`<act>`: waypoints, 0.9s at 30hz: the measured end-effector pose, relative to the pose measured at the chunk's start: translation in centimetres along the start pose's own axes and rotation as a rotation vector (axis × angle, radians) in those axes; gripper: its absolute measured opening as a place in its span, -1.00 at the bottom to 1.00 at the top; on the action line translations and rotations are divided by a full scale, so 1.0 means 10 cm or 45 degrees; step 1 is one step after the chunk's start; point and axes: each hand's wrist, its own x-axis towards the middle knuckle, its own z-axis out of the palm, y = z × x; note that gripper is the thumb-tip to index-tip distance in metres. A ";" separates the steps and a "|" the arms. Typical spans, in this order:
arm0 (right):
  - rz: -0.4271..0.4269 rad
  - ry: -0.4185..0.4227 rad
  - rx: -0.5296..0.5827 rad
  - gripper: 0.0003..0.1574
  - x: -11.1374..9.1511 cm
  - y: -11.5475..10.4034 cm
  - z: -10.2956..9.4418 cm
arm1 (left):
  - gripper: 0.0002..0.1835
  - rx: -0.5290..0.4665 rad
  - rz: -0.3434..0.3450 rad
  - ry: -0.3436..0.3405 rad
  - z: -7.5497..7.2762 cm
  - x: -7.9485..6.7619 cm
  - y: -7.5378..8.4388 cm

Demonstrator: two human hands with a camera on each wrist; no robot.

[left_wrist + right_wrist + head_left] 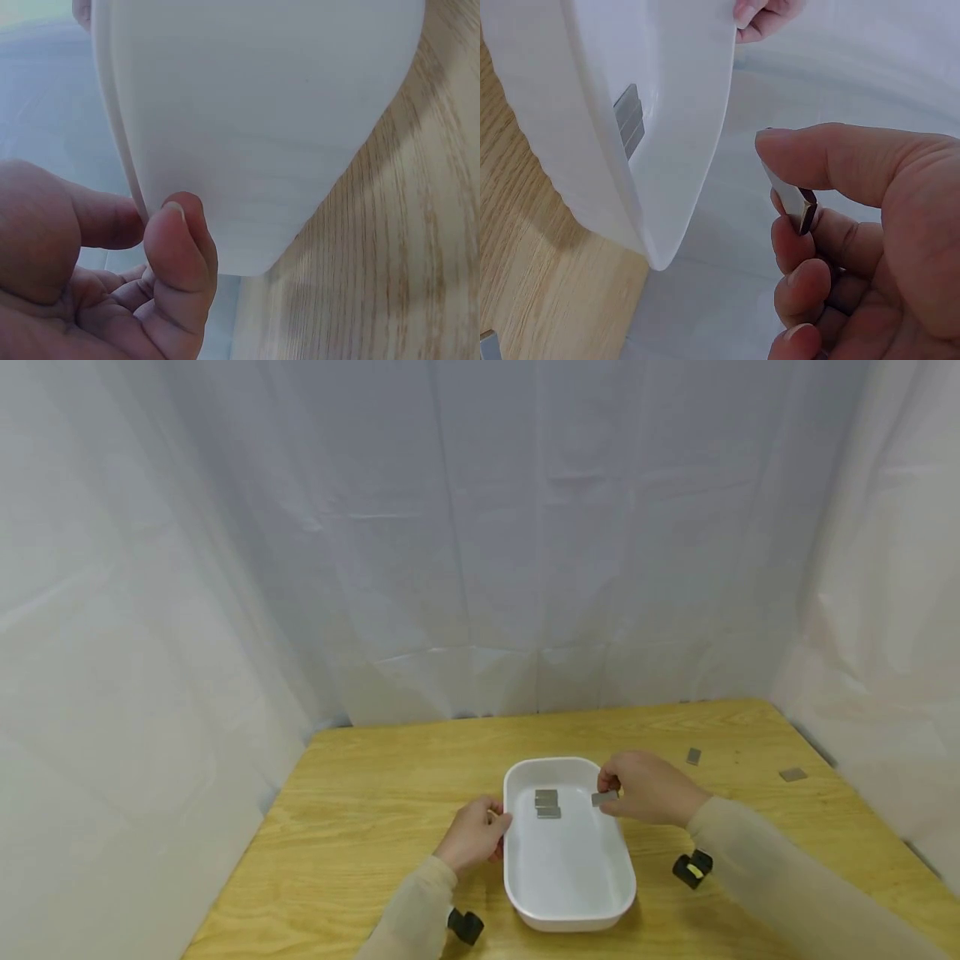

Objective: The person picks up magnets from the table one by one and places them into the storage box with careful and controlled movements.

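Observation:
A white tray (570,868) with rounded corners stands on the table. My left hand (474,833) pinches its left rim; in the left wrist view thumb and finger meet on the edge of the tray (247,112). Between the thumb and fingers of my right hand (651,787) is a small flat grey metal plate (604,797), held over the tray's right rim. The right wrist view shows this plate (789,191) edge-on. Several similar metal plates (547,803) lie side by side on the tray floor, toward its far end.
Two more metal plates lie on the wooden table (375,827), one plate (693,757) beyond my right hand and another plate (792,774) near the right edge. Pale sheeting (495,527) hangs behind the table and along both sides. Each wrist carries a small black device (692,868).

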 end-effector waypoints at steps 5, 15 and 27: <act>0.083 -0.063 0.004 -0.83 0.09 -0.07 0.05 | -0.83 -0.012 -0.023 -0.005 0.00 0.01 0.00; 0.073 -0.196 -0.088 -0.74 0.26 -0.14 0.21 | -0.82 -0.014 -0.023 0.002 0.00 0.01 0.03; 0.147 -0.426 -0.231 -0.70 0.34 -0.32 0.28 | -0.83 -0.009 -0.029 -0.004 -0.02 0.01 0.02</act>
